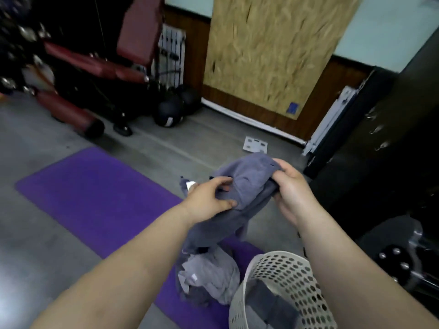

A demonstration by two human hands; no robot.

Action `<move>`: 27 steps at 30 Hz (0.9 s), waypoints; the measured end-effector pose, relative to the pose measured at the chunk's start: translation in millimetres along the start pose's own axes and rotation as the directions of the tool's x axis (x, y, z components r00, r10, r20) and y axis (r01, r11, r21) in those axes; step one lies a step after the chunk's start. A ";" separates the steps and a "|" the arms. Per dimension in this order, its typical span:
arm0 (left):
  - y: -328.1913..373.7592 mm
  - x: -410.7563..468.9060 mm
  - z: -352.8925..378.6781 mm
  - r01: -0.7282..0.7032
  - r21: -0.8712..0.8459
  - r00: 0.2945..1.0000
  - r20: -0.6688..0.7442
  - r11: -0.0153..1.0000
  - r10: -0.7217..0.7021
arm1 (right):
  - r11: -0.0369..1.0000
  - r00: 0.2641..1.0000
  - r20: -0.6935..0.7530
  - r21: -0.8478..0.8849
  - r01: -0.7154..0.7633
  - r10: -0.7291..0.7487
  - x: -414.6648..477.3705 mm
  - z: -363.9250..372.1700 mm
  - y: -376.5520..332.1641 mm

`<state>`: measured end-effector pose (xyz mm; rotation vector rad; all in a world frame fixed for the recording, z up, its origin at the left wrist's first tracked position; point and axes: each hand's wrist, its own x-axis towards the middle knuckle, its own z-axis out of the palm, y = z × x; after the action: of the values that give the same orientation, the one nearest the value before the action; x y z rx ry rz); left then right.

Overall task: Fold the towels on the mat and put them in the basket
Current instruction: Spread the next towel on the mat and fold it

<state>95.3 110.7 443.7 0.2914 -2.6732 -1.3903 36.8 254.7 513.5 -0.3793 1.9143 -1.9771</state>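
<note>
- Left hand (pixel 209 198): raised above the mat, fingers and thumb curled into the cloth, pinching a fold on the left side of the towel.
- Right hand (pixel 292 188): level with the left hand and just beside it, fingers closed round the bunched upper right part of the same towel.
- Towel (pixel 249 184): grey-blue, crumpled, held in the air between both hands. Its lower part hangs down to the pile below. A small white tag shows at its left edge.
- Pile of towels (pixel 211 279): pale grey and darker grey cloth, unfolded and heaped, lying on the near end of the mat, just beside the basket's left wall.
- Mat (pixel 95 186): purple, laid flat on the floor, running from the far left toward the near right.
- Basket (pixel 285 269): pale plastic, round, perforated wall, upright at the mat's near right corner. Whether it stands on the mat or the floor cannot be told.
- Folded towel (pixel 268 302): dark grey, lying inside the basket.
- Floor (pixel 59 245): grey, smooth.
- Weight bench (pixel 95 62): red padding, black frame, beyond the mat's far left corner.
- Medicine balls (pixel 175 105): black, on the floor beside the bench, against the wall.
- Scale (pixel 255 144): white, flat on the floor, beyond the held towel.
- Board (pixel 273 51): chipboard sheet leaning against the far wall.
- Cabinet (pixel 392 138): black, along the right side.
</note>
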 end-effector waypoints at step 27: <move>-6.2 70.7 -263.1 0.002 -0.686 1.000 0.022 0.727 0.019 | 0.903 0.960 -0.272 -0.393 -0.174 0.066 122.3 175.3 -14.4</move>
<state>76.8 -118.3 590.3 0.1727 -1.9496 -2.2529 1.8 44.0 528.8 -0.1090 2.4622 -1.5919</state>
